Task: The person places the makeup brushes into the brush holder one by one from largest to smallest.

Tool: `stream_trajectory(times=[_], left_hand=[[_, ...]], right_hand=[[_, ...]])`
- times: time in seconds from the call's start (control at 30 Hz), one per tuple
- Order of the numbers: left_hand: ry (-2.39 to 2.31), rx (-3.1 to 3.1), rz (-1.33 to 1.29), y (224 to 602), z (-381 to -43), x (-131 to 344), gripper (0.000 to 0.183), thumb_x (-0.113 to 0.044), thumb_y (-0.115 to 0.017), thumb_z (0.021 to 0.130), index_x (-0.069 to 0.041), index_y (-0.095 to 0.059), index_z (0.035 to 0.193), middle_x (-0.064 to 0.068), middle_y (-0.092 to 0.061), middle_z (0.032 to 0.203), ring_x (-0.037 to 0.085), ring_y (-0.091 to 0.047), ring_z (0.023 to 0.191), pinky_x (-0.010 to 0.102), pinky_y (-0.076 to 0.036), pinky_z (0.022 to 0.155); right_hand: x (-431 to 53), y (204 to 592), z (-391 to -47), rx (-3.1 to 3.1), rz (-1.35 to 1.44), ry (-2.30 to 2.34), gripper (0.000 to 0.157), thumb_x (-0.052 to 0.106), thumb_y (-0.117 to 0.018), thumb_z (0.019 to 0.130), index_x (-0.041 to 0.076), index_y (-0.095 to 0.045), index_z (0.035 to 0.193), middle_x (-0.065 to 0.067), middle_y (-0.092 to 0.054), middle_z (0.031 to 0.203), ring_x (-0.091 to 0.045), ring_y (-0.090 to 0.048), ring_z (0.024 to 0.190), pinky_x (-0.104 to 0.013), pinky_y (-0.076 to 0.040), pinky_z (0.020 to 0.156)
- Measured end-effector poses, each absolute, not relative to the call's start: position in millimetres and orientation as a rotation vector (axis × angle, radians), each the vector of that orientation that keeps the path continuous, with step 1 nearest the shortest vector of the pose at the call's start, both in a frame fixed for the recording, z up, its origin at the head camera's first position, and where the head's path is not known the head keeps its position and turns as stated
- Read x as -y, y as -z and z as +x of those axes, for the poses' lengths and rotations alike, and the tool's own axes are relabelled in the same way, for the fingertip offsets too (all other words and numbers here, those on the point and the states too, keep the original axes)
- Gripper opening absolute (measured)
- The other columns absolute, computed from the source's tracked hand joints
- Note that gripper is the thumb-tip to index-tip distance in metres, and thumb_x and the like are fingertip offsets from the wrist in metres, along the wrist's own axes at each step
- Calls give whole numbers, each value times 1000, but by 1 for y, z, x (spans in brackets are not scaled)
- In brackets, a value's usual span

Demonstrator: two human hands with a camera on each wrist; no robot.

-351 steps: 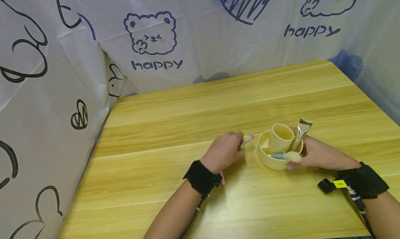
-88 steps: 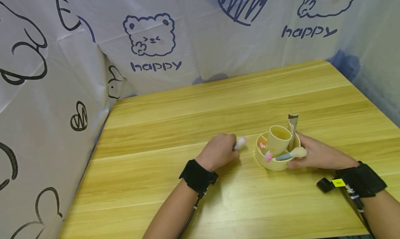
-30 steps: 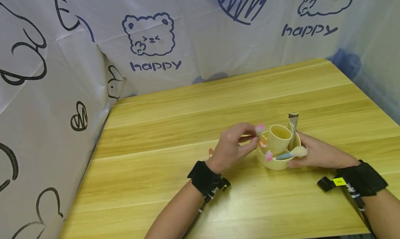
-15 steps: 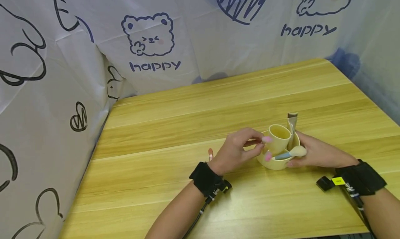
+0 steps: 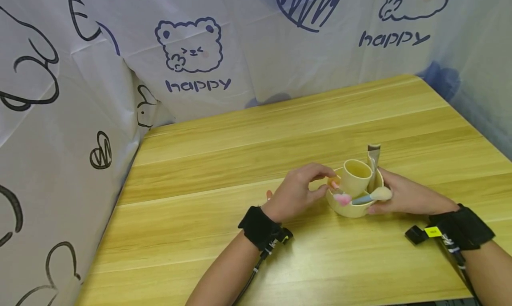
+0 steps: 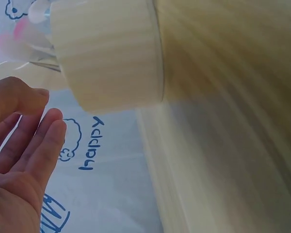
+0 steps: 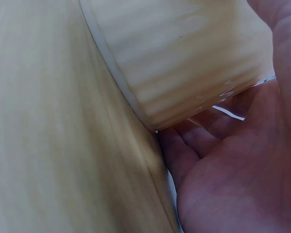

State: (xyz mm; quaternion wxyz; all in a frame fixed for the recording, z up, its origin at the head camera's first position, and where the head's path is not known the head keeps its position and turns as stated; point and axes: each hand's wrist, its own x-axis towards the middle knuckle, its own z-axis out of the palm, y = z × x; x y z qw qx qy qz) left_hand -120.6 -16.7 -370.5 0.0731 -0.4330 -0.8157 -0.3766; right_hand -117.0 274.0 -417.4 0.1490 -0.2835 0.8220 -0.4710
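A pale yellow round brush holder (image 5: 353,211) with a tall central cup (image 5: 357,181) stands on the table. My right hand (image 5: 408,192) grips its right side; the right wrist view shows the fingers curled around the holder's wall (image 7: 184,58). At the left rim is my left hand (image 5: 298,192), thumb and fingers apart. In the left wrist view, nothing lies between those fingers, and pink-tipped makeup brushes (image 6: 19,39) poke out of the holder. Also inside are a flat brush (image 5: 374,154), upright, and a blue-handled brush with a cream head (image 5: 381,193), leaning over the front rim.
An orange-tipped item (image 5: 269,194) shows behind the left wrist, mostly hidden. The wood-grain table (image 5: 224,164) meets a white cloth backdrop (image 5: 256,53) with drawings at the back and left. Black bands with cables are strapped to both wrists.
My left hand has carried a pink-tipped brush rightward to the holder and let go of it; the brush now rests inside with another. The right hand still holds the holder.
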Motion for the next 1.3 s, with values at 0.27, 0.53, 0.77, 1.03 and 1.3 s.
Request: stream_trajectory(times=[0.27, 0.53, 0.77, 1.03, 1.3], left_hand=[[1130, 2433, -1296, 367, -123, 20, 24, -3, -64, 88, -2, -64, 111, 7, -65, 109, 15, -62, 104, 14, -45, 90], [1076, 2487, -1279, 363, -122, 24, 23, -8, -66, 89, -3, -64, 112, 4, -65, 110, 10, -61, 103, 12, -44, 90], [1053, 2519, -1246, 360, -122, 27, 21, -10, -66, 89, -4, -65, 110, 3, -65, 107, 8, -61, 100, 11, -44, 89], [923, 2661, -1208, 355, -121, 33, 21, -20, -66, 91, -7, -66, 108, -2, -66, 105, 6, -61, 96, 12, -46, 86], [839, 2745, -1218, 353, -123, 36, 21, -25, -65, 91, -10, -67, 106, -2, -67, 101, 6, -60, 93, 13, -46, 84]], right_hand=[[-273, 418, -117, -2390, -805, 1338, 82, 20, -78, 80, 25, -30, 146, 0, -53, 131, -10, -53, 116, -20, -44, 93], [-273, 417, -116, -2387, -810, 1344, 83, 19, -78, 80, 25, -29, 147, -1, -52, 133, -10, -52, 117, -20, -43, 94], [-275, 418, -117, -2384, -813, 1340, 83, 19, -78, 80, 27, -29, 147, 0, -52, 132, -10, -52, 117, -20, -43, 94], [-275, 418, -117, -2389, -821, 1334, 83, 19, -78, 80, 27, -30, 146, 1, -53, 132, -10, -53, 117, -20, -43, 93], [-274, 418, -116, -2373, -825, 1374, 91, 12, -80, 76, 29, -27, 148, 2, -51, 134, -11, -51, 120, -18, -41, 95]])
